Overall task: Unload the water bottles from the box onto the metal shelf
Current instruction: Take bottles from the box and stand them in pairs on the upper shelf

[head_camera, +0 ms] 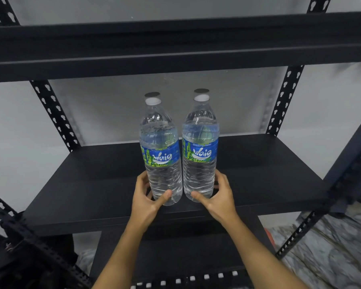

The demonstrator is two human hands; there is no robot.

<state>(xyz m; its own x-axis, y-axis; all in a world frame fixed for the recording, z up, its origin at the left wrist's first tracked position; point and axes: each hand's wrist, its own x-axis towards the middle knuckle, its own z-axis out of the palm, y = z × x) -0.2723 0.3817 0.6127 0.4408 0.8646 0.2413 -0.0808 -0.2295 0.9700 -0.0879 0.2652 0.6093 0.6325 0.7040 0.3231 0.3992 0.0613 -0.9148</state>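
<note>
Both upright, nearly touching at metal shelf (88, 184) front: left hand (146, 198) grips left bottle (162, 161) low, right hand (220, 195) grips right bottle (200, 157) low.

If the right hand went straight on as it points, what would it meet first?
The right hand grips the right bottle; behind it the shelf looks free to the wall, probably.

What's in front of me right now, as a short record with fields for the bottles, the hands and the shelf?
bottles: left bottle and right bottle, upright, side by side, white caps on, blue labels
left hand: grips the left bottle near its base
right hand: grips the right bottle near its base
metal shelf: black, bottles at the front middle of its board
</note>
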